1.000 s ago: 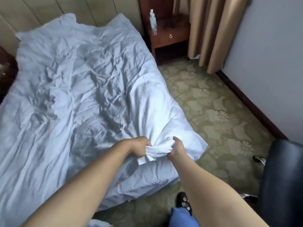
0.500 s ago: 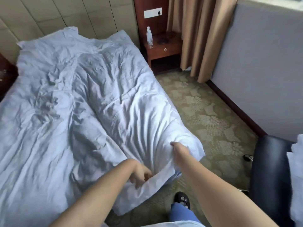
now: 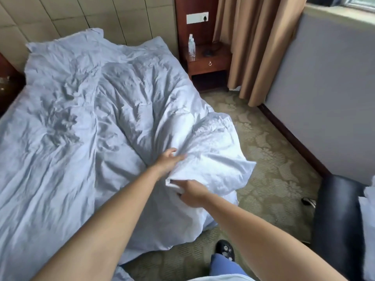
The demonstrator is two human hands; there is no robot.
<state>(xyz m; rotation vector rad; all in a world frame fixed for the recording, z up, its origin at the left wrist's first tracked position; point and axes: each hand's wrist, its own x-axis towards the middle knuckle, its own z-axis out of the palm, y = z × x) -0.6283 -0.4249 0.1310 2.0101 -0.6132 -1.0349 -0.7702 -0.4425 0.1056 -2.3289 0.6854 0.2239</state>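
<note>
Head view: duvet (image 3: 142,110) looks soft, light, bulky. Left hand (image 3: 168,162) presses it with straight fingers; right hand (image 3: 191,193) pinches its folded edge, a good hold.

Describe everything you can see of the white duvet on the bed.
The duvet is white, soft-looking fabric, heavily creased, spread along the bed. Its near right corner is bunched into a puffy mound overhanging the carpet. The left hand lies on that mound, fingers stretched; the right hand pinches a folded edge.
</note>
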